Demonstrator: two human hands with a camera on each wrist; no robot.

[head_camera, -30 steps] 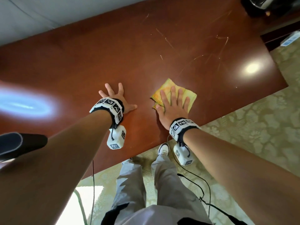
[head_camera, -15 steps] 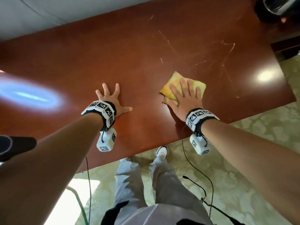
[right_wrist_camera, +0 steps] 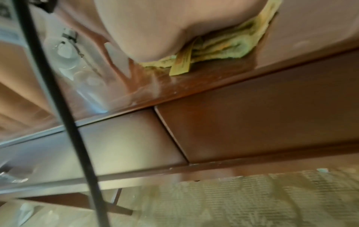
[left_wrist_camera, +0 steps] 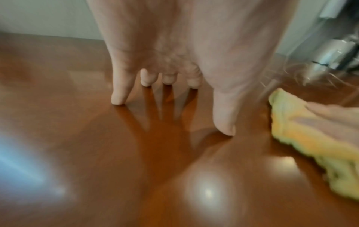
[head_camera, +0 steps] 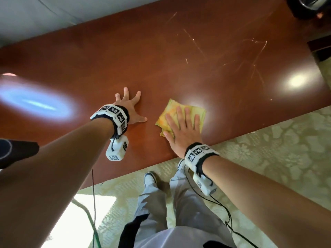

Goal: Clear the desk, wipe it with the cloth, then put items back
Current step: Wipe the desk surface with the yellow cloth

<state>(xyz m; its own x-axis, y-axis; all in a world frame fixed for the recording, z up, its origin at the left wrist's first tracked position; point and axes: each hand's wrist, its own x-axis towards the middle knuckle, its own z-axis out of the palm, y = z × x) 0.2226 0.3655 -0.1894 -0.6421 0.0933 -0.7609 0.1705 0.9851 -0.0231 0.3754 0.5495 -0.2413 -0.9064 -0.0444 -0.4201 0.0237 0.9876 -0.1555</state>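
Observation:
A folded yellow cloth (head_camera: 194,113) lies on the glossy red-brown desk (head_camera: 197,59) close to its near edge. My right hand (head_camera: 182,126) presses flat on the cloth with straight, spread fingers. In the right wrist view the palm covers the cloth (right_wrist_camera: 229,44), whose tag sticks out toward the desk edge. My left hand (head_camera: 129,106) rests flat on the bare desk (left_wrist_camera: 97,153) just left of the cloth (left_wrist_camera: 303,138), fingers spread, holding nothing.
A dark object with a shiny part (head_camera: 308,6) sits at the desk's far right corner. A grey wall (head_camera: 44,13) runs along the desk's far edge. Patterned carpet (head_camera: 268,158) and my legs (head_camera: 161,212) lie below the near edge; cables hang from both wrists.
My right hand slid the cloth to the right and away, then back toward the near edge and closer to the left hand. The left hand stayed planted on the desk.

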